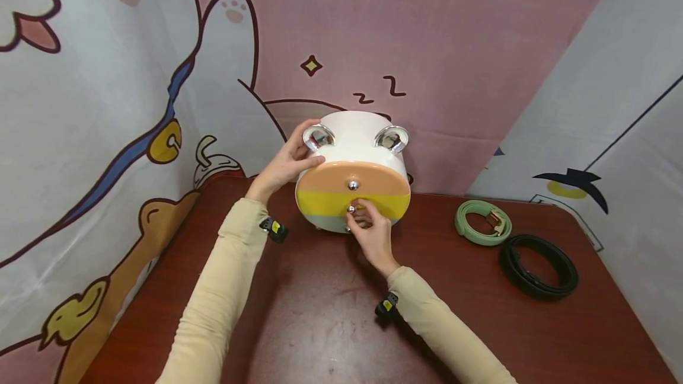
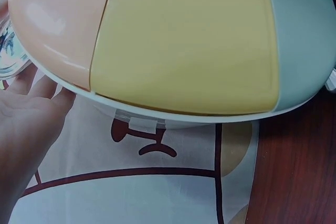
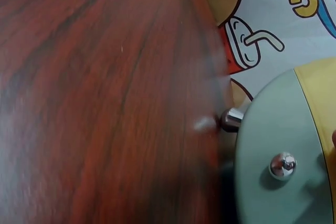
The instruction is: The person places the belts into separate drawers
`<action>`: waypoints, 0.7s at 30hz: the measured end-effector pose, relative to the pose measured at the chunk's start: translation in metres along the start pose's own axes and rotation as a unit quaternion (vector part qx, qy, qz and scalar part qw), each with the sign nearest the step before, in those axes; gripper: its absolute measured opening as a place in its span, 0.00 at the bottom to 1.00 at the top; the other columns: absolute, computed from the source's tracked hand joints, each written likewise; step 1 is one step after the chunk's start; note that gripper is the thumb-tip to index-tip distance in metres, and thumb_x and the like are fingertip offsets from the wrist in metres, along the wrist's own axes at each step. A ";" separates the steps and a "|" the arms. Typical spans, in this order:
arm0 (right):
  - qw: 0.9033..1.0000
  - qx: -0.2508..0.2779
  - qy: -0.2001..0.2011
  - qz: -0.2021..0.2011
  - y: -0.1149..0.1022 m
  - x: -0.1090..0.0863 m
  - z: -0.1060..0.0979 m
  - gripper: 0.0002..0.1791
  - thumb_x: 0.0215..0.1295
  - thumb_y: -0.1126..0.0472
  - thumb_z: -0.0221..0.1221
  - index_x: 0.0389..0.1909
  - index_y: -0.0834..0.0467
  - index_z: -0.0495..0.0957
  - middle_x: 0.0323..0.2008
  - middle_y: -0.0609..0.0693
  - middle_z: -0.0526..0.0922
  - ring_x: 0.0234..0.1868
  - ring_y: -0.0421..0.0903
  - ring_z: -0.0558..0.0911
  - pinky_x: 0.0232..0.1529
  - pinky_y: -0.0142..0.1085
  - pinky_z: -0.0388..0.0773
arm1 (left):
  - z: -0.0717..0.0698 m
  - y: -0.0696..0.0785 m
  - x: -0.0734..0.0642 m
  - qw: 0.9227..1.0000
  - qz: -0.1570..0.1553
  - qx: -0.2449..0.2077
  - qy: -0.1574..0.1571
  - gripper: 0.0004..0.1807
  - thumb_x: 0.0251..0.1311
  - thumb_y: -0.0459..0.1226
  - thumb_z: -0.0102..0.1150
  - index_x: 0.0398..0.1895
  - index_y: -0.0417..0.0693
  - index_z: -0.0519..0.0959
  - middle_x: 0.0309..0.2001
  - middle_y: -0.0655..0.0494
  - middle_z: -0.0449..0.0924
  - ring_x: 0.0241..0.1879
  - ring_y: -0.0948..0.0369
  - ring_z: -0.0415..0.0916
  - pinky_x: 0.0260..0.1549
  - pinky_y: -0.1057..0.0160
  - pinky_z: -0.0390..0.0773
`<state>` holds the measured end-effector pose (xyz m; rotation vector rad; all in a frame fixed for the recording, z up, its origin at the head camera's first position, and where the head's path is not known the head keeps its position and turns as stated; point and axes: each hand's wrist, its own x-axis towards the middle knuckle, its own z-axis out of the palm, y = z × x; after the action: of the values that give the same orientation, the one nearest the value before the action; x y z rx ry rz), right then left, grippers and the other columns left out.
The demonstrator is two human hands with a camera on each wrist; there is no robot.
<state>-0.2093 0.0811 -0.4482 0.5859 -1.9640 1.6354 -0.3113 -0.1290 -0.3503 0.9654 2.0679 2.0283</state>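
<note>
A small white oval drawer box (image 1: 354, 141) stands on the table, its front banded by an orange drawer (image 1: 325, 178), a yellow drawer (image 1: 317, 202) and a pale green drawer (image 3: 270, 121). My left hand (image 1: 285, 166) rests against its left side, thumb along the top front edge and fingers beside a chrome ring (image 1: 320, 137). With thumb and fingertips, my right hand (image 1: 374, 236) pinches the yellow drawer's silver knob (image 1: 351, 208). A thin dark seam borders the yellow drawer in the left wrist view. That knob is out of sight in the right wrist view.
Right of the box lie a rolled green belt (image 1: 482, 223) and a rolled black belt (image 1: 539, 266) on the dark red table (image 1: 320, 325). A printed cloth (image 1: 427, 34) hangs behind the box and along the sides.
</note>
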 end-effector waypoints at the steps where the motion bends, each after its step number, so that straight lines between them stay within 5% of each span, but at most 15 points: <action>1: 1.000 0.000 0.008 -0.001 0.000 -0.001 0.001 0.13 0.55 0.80 0.62 0.43 0.74 0.76 0.28 0.64 0.83 0.27 0.59 0.84 0.27 0.42 0.81 | 0.000 0.000 0.000 1.000 0.001 0.000 -0.001 0.41 0.63 0.22 0.54 0.75 0.52 0.51 0.68 0.41 0.59 0.60 0.52 0.68 0.48 0.62 0.74; 10: 0.999 -0.003 0.046 -0.003 -0.001 -0.005 0.005 0.13 0.53 0.81 0.62 0.42 0.74 0.77 0.27 0.63 0.83 0.26 0.56 0.83 0.27 0.38 0.81 | 0.000 -0.001 0.001 1.000 -0.003 0.004 -0.005 0.41 0.63 0.23 0.55 0.75 0.54 0.50 0.68 0.41 0.57 0.60 0.52 0.68 0.47 0.63 0.74; 21: 0.999 -0.009 0.032 -0.014 -0.008 -0.014 0.001 0.14 0.53 0.81 0.62 0.42 0.72 0.77 0.28 0.63 0.83 0.26 0.56 0.83 0.27 0.38 0.81 | -0.001 0.000 0.001 1.000 -0.004 0.008 -0.004 0.41 0.63 0.23 0.55 0.75 0.54 0.50 0.67 0.41 0.60 0.61 0.52 0.67 0.50 0.60 0.73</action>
<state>-0.1932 0.0783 -0.4514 0.5447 -1.9140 1.5988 -0.3127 -0.1290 -0.3502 0.9645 2.0846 2.0040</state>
